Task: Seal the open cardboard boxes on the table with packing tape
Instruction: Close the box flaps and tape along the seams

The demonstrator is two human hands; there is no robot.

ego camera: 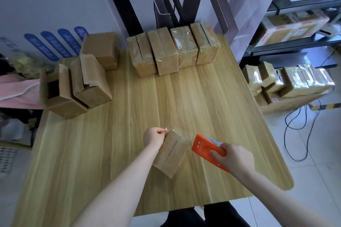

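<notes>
A small cardboard box (171, 155) lies near the front middle of the wooden table (114, 143), its flaps closed. My left hand (154, 136) pinches the end of a clear tape strip at the box's far left corner. My right hand (233, 158) grips an orange tape dispenser (204, 148) just right of the box. The clear tape is barely visible between hand and dispenser. Three boxes with open flaps (81, 83) stand at the table's left back. Several taped boxes (171, 49) stand in a row at the back.
A shelf (299, 24) with cartons stands to the right. More taped boxes (287, 81) are piled on the floor beside it, with black cables (299, 131) trailing on the tiles. Dark boards (129, 5) lean against the wall behind the table.
</notes>
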